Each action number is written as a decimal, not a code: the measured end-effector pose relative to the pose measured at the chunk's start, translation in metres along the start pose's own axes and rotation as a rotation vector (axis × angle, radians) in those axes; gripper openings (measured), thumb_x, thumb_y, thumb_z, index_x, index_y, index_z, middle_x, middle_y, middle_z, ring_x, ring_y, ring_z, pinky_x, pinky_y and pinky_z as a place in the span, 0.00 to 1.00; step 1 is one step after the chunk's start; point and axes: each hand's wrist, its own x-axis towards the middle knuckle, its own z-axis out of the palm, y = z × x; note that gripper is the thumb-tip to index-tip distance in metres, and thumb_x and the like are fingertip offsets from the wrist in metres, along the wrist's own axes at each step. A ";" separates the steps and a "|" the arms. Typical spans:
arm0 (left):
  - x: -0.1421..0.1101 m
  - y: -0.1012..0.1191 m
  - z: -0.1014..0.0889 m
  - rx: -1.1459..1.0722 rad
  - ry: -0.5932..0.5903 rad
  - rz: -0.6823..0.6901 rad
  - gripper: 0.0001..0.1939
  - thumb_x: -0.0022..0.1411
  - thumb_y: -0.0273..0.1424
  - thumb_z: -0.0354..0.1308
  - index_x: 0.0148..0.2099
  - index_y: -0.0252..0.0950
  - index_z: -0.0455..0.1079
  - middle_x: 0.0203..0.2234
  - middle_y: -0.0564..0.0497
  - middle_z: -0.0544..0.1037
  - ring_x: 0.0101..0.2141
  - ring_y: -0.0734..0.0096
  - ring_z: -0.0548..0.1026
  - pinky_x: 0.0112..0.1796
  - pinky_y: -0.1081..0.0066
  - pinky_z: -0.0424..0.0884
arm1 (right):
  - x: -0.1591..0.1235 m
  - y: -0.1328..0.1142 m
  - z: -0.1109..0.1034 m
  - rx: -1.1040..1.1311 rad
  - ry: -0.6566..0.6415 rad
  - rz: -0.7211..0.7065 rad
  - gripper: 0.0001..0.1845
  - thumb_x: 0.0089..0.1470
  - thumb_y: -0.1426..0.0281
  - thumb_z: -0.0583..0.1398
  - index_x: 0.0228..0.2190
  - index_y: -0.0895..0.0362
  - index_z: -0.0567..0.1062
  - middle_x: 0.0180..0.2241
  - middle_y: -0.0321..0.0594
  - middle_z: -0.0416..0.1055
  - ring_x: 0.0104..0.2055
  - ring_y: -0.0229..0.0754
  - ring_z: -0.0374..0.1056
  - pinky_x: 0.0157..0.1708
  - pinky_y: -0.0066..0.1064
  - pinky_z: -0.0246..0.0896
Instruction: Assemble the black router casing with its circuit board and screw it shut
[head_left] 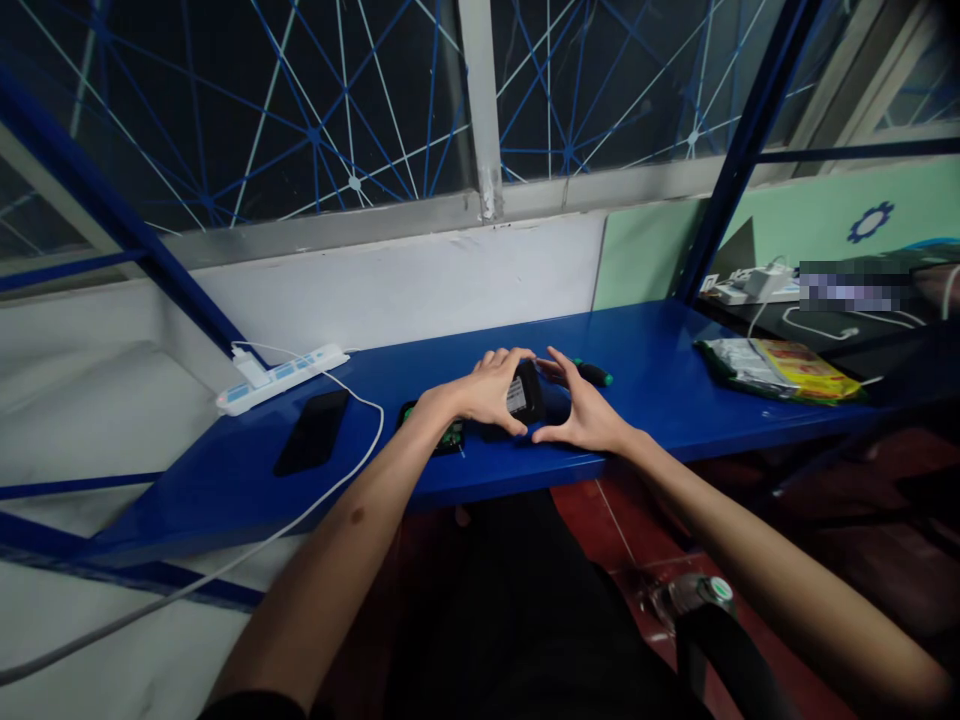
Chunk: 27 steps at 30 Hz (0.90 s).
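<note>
My left hand (pixel 491 393) grips a small black plastic case (pixel 530 391) with a white printed label, its thumb in front and fingers over the top. The case is tilted up above the blue table. Just to its right, my right hand (pixel 577 405) has thumb and fingers spread in a wide curve, with a gap between them and the case. Behind that hand lies a screwdriver (pixel 592 373) with a black and green handle. Under my left wrist is a green circuit board (pixel 453 435) in a black housing, partly hidden by the forearm.
On the blue table (pixel 652 360), a dark phone (pixel 313 432) lies at left near a white power strip (pixel 281 378). A white cable (pixel 375 440) runs down off the front edge. A yellow and silver packet (pixel 780 370) lies at right. Below stands a bottle (pixel 694 595).
</note>
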 end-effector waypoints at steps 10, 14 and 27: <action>-0.004 -0.021 -0.012 -0.251 0.188 -0.012 0.50 0.45 0.42 0.73 0.65 0.43 0.52 0.61 0.39 0.59 0.59 0.44 0.65 0.58 0.45 0.64 | 0.031 0.013 0.009 -0.025 -0.101 -0.026 0.73 0.37 0.46 0.72 0.71 0.53 0.39 0.67 0.60 0.57 0.67 0.64 0.58 0.63 0.61 0.57; 0.002 -0.035 -0.003 -0.394 0.272 0.002 0.50 0.45 0.42 0.74 0.65 0.42 0.52 0.61 0.39 0.59 0.59 0.46 0.65 0.59 0.47 0.64 | 0.048 0.022 0.014 0.021 -0.124 0.000 0.75 0.35 0.46 0.73 0.71 0.55 0.39 0.68 0.61 0.55 0.68 0.64 0.57 0.64 0.60 0.56; 0.009 -0.064 0.018 -0.725 0.324 -0.016 0.47 0.48 0.41 0.70 0.66 0.48 0.50 0.65 0.43 0.60 0.67 0.49 0.57 0.65 0.52 0.56 | 0.064 0.042 0.022 0.081 -0.146 0.116 0.72 0.36 0.46 0.72 0.71 0.53 0.42 0.64 0.55 0.62 0.65 0.64 0.63 0.63 0.61 0.59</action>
